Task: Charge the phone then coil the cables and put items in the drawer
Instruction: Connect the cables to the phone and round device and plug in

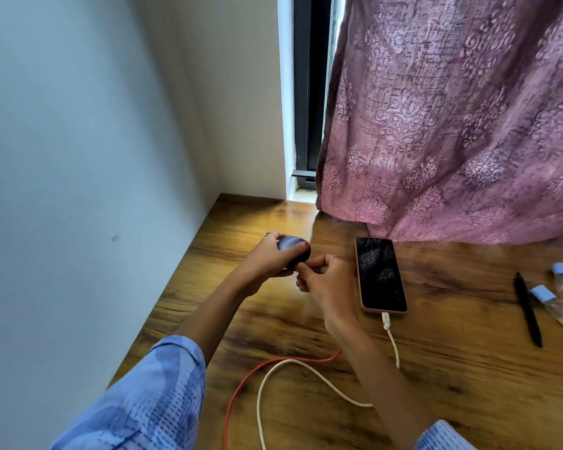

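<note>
Two hands meet above the wooden tabletop (247, 319), near the wall on the left side. Farthest left, the left hand (267, 259) holds a small round dark thing (294, 253), maybe a little charger or case; its fingers curl round it from below and the thumb lies over the top. Just to the right, and touching that round thing at its lower edge, is the right hand (325, 284). Its fingers (316, 264) are pressed together in a pinch on something tiny, and I cannot tell what, though it may be the end of a cable. So the plug end, if that is what it is, sits right at the round thing, and the right hand is the one that has to push it in toward the left. Lower down, a red cable (241, 384) and a white cable (309, 370) lie in loose loops on the tabletop, still uncoiled. Next to the right is the phone (380, 275), lying flat with its long side running away from the person, screen dark, and the white cable is plugged into its near end. Far right lie a black pen (528, 311) and two small bottles with blue caps (545, 295), well apart from the hands. No drawer can be seen
</note>
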